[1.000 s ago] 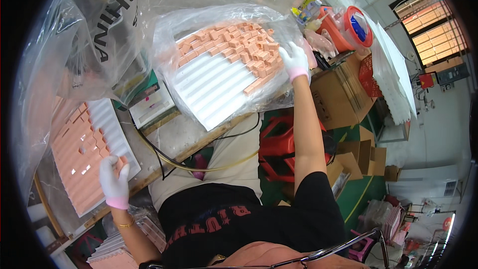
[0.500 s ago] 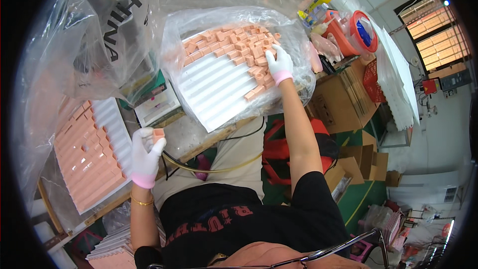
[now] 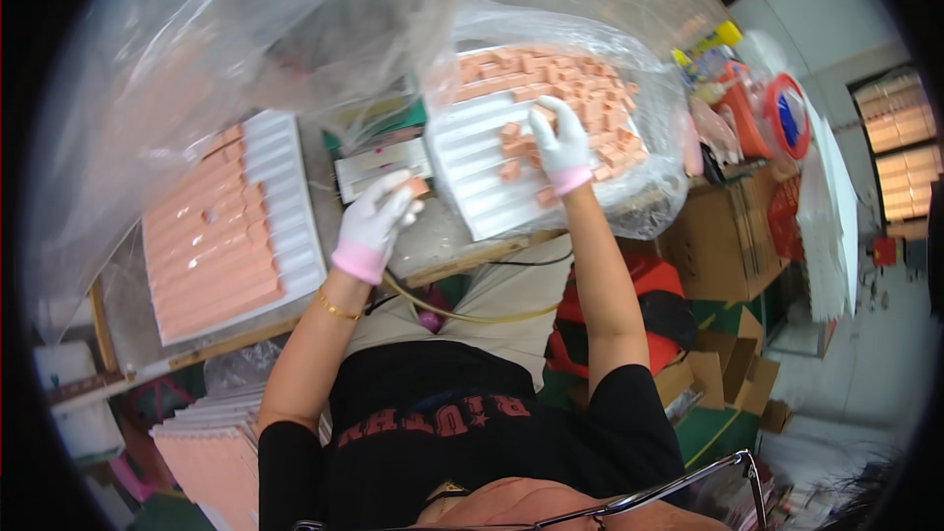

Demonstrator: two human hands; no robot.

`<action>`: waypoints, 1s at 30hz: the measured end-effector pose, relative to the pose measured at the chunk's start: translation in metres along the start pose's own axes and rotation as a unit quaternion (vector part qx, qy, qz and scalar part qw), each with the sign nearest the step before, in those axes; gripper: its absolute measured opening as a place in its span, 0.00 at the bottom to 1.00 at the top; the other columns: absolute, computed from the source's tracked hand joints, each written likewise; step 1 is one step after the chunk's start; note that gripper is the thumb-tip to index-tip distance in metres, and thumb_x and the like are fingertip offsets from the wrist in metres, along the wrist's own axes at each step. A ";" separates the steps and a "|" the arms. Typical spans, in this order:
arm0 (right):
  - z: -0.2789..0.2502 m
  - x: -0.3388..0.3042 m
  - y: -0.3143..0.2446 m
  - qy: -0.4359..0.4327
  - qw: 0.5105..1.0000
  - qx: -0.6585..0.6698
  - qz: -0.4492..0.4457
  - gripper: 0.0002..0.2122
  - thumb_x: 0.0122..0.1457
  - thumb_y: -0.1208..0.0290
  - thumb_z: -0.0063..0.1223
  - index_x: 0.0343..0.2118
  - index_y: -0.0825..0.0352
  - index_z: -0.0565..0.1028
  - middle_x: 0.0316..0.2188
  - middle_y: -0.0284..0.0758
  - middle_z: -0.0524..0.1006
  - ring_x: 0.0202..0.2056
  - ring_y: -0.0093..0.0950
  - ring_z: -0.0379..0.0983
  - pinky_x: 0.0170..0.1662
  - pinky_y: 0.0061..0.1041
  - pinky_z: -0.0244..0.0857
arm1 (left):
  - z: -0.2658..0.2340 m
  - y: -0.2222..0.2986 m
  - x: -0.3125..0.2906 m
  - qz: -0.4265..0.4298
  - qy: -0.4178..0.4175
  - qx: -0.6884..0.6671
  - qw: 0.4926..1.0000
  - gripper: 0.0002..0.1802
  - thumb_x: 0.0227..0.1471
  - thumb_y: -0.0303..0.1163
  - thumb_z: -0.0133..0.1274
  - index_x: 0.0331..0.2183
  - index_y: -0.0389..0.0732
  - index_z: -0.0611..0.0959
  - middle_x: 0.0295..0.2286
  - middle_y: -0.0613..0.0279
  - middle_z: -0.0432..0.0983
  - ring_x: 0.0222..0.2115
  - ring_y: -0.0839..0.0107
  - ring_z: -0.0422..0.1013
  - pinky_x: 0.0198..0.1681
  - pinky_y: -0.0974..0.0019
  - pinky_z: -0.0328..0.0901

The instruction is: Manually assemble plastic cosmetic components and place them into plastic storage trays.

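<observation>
My left hand (image 3: 372,228), in a white glove with a pink cuff, pinches a small peach-coloured box piece (image 3: 417,187) above the table's front part. Gloved the same way, my right hand (image 3: 564,146) reaches into the loose peach pieces on the right-hand white ridged tray (image 3: 472,172). Its thumb and finger close around one peach piece (image 3: 544,115). Several more pieces (image 3: 590,88) crowd the far and right parts of that tray, some tipped over. To the left, a second white ridged tray (image 3: 285,187) carries neat rows of peach pieces (image 3: 202,246) with a small gap among them.
Clear plastic sheeting (image 3: 265,39) hangs over the table's left and back. Between the trays lies a small white-and-green box (image 3: 382,165). An orange-red bucket (image 3: 787,118) stands at the right, above cardboard boxes (image 3: 723,236). A hose (image 3: 472,320) crosses below the table edge.
The view has shifted left. My left hand has moved toward the right-hand tray with its piece. My right hand has drawn nearer, and pieces have spread onto the tray's bare ridges.
</observation>
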State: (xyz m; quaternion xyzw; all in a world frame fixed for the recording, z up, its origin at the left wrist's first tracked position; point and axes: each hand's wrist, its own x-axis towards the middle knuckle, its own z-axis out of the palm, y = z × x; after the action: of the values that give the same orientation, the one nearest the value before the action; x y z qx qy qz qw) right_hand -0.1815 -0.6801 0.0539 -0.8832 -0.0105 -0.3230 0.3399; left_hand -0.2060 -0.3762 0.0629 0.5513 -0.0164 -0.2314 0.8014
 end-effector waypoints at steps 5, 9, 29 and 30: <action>0.001 0.000 -0.073 -0.239 0.836 0.439 0.226 0.15 0.58 0.65 0.51 0.44 0.69 0.70 0.29 0.30 0.72 0.25 0.16 0.64 0.28 0.15 0.59 | -0.002 0.002 0.016 -0.019 -0.058 -0.093 0.994 0.20 0.58 0.36 0.47 0.48 0.34 0.70 0.41 0.62 0.72 0.32 0.76 0.70 0.31 0.77 0.63; 0.015 -0.012 -0.096 -0.353 0.795 0.446 0.210 0.18 0.57 0.63 0.52 0.45 0.70 0.70 0.32 0.31 0.74 0.31 0.17 0.67 0.35 0.17 0.62 | 0.000 0.008 0.014 -0.019 -0.087 -0.105 0.990 0.22 0.56 0.39 0.50 0.47 0.35 0.72 0.40 0.62 0.73 0.31 0.78 0.70 0.31 0.79 0.63; 0.054 -0.032 -0.162 -0.350 0.889 0.256 0.151 0.16 0.48 0.67 0.63 0.37 0.71 0.76 0.27 0.30 0.75 0.27 0.17 0.67 0.32 0.17 0.63 | -0.032 0.000 -0.023 -0.031 -0.089 -0.227 0.969 0.24 0.60 0.38 0.43 0.52 0.32 0.66 0.36 0.63 0.72 0.27 0.80 0.68 0.26 0.80 0.62; 0.060 -0.032 -0.164 -0.347 0.890 0.253 0.153 0.16 0.48 0.67 0.63 0.37 0.71 0.76 0.27 0.30 0.75 0.27 0.17 0.67 0.32 0.17 0.63 | -0.036 0.000 -0.023 -0.030 -0.092 -0.242 0.965 0.24 0.60 0.38 0.43 0.52 0.32 0.66 0.37 0.62 0.72 0.27 0.79 0.68 0.26 0.80 0.62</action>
State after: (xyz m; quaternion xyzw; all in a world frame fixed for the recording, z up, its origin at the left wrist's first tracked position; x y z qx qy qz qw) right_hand -0.2125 -0.5114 0.0992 -0.8140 -0.0740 0.0731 0.5715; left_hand -0.2163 -0.3354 0.0542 0.3170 -0.0171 -0.3028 0.8986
